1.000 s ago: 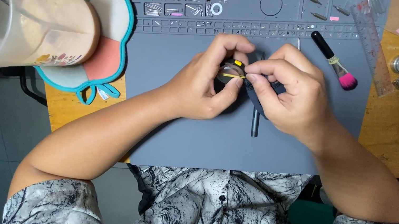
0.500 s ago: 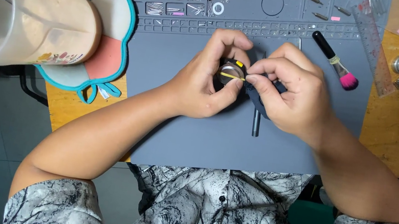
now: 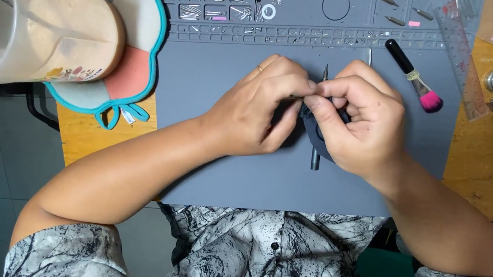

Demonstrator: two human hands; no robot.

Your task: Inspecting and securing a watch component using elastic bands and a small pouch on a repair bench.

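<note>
Head view: on the grey work mat (image 3: pixel 214 173), left hand (image 3: pixel 258 104) and right hand (image 3: pixel 357 123) pinch a small dark object (image 3: pixel 311 112), mostly hidden, left of the pink-tipped brush (image 3: pixel 413 76), mid fine adjustment needing steady fingertips.

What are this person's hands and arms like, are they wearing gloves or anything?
No gloves: both hands are bare. The left hand wears a thin ring on one finger; the right hand shows none. Forearms are uncovered, and short sleeves of a white shirt with black marbled print end near the elbows.
</note>
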